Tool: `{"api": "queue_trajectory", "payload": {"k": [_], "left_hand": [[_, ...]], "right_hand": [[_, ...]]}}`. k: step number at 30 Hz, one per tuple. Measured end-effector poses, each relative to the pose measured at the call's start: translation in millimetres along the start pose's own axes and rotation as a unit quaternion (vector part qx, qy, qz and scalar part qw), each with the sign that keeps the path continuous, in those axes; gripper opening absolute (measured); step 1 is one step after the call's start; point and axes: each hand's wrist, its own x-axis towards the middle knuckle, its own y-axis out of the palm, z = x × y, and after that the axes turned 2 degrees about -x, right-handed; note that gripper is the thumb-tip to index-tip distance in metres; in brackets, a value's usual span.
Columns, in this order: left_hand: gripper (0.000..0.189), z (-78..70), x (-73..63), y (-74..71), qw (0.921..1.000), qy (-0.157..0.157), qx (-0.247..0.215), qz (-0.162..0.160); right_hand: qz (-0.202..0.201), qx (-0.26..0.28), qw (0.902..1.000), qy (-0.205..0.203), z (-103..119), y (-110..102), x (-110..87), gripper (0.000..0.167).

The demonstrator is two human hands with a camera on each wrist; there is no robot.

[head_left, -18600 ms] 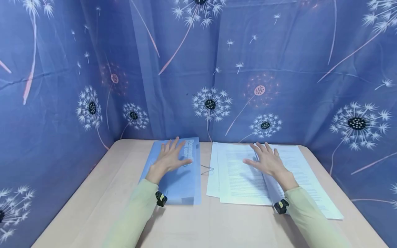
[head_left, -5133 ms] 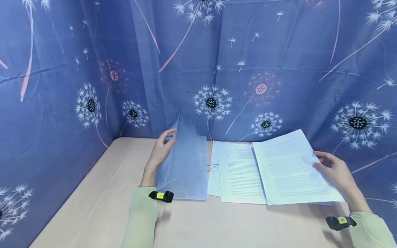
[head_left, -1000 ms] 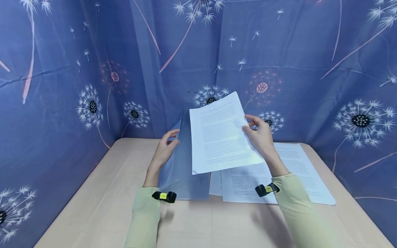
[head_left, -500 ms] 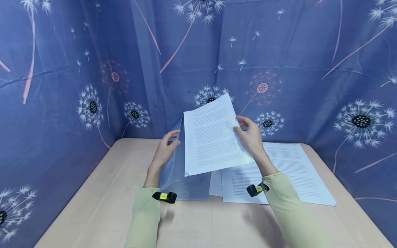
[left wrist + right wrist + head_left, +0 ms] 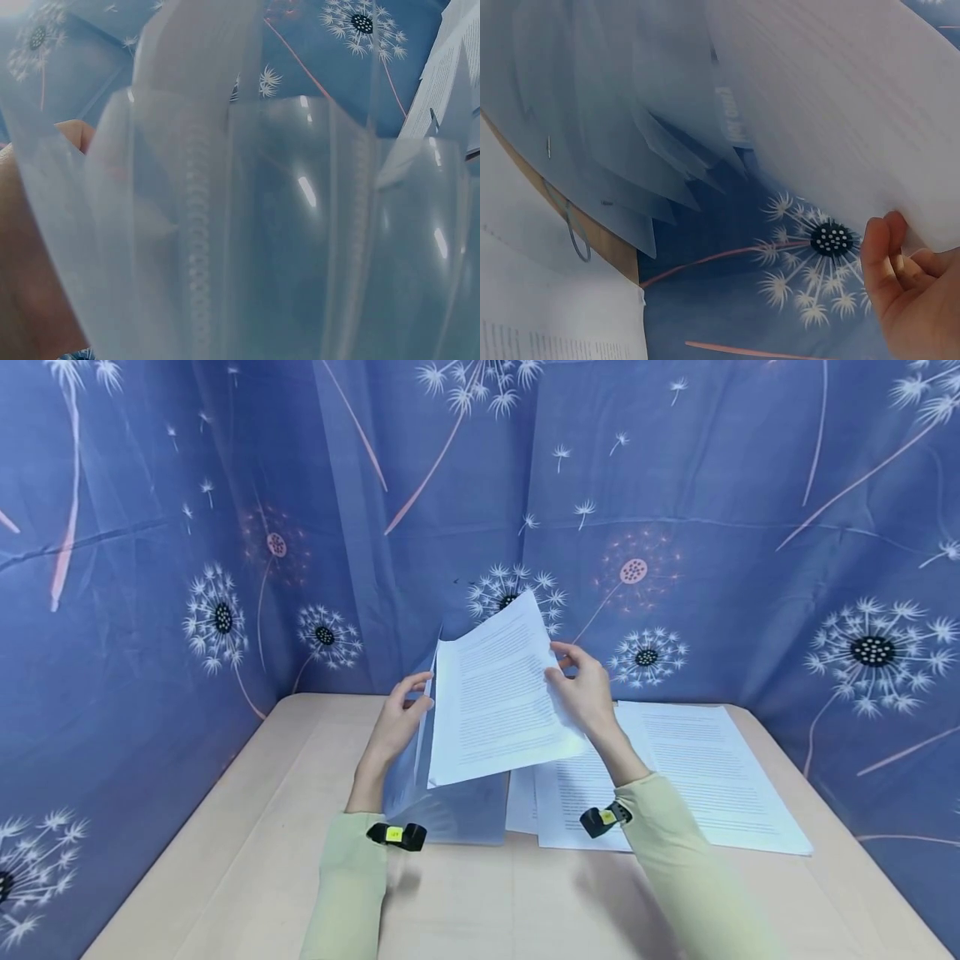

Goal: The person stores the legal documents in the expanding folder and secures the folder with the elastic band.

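Note:
A blue display book with clear pockets (image 5: 461,818) stands opened on the table at centre left. My left hand (image 5: 397,722) pinches its raised cover and leaves by the edge. Clear pockets (image 5: 277,225) fill the left wrist view, and in the right wrist view the pocket leaves (image 5: 577,112) fan out. My right hand (image 5: 588,697) pinches printed paper (image 5: 487,702) by its right edge, thumb in front. The paper hangs tilted in the air over the book, its left edge right beside the raised leaves.
Printed sheets (image 5: 697,760) lie spread on the table (image 5: 510,902) at the right, partly behind the right forearm. A thin grey loop (image 5: 576,232) lies between book and sheets. Blue dandelion-print curtains (image 5: 420,485) enclose the back and sides.
Earlier both hands were over the closed book and the sheets; then the left opened the book and the right lifted the paper. In the last second the paper moved left toward the leaves.

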Motion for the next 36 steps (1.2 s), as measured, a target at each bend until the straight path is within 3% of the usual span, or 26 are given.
{"api": "queue_trajectory", "payload": {"k": [9, 23, 36], "left_hand": [[0.05, -0.8, 0.7, 1.7, 1.0, -0.006, 0.004, -0.007], [0.05, -2.4, 1.1, 2.3, 0.9999, -0.008, -0.002, -0.01], [0.051, -2.6, 0.4, 4.9, 0.9998, -0.015, 0.012, -0.01]], "right_hand": [[0.012, 0.007, 0.9999, 0.008, 0.7, 12.6, -0.6, 0.045], [0.008, -0.043, 0.999, 0.008, 4.2, 16.4, -0.3, 0.045], [0.012, -0.008, 0.9998, 0.016, 9.4, 25.5, -3.0, 0.046]]}}
